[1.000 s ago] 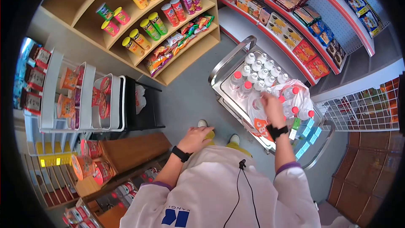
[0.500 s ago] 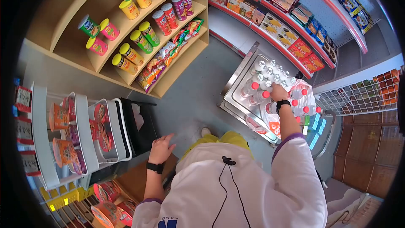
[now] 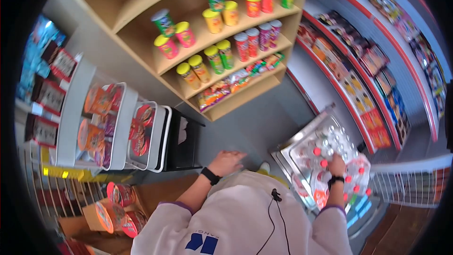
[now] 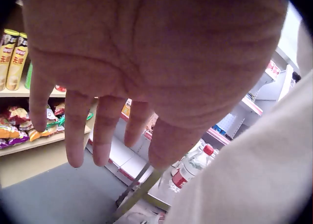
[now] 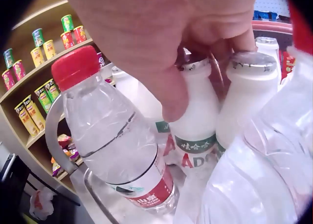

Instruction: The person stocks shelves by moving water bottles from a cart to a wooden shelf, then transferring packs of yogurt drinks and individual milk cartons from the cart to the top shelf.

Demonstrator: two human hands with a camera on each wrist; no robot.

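In the right wrist view my right hand (image 5: 161, 43) grips a white milk-drink bottle (image 5: 201, 99) by its neck, the thumb against its side below the foil lid. Similar white bottles crowd around it. A clear water bottle (image 5: 112, 126) with a red cap leans close to the hand, and another fills the right edge. From the head view, the right hand (image 3: 336, 164) is over the bottles on a metal trolley (image 3: 287, 153). My left hand (image 3: 226, 163) is in front of the body, holding nothing; the left wrist view shows its fingers extended.
A wooden shelf (image 3: 155, 63) with chip canisters stands ahead. Red-edged store shelves (image 3: 325, 73) line the right, beside a white wire basket (image 3: 406, 189). On the left is a white rack (image 3: 71, 127) of noodle cups. Grey floor (image 3: 250, 127) lies between shelf and trolley.
The right hand has gone from the red-capped water bottles to the foil-topped white bottles. My left hand swung out to the side, then back before the body. The head view has shifted.
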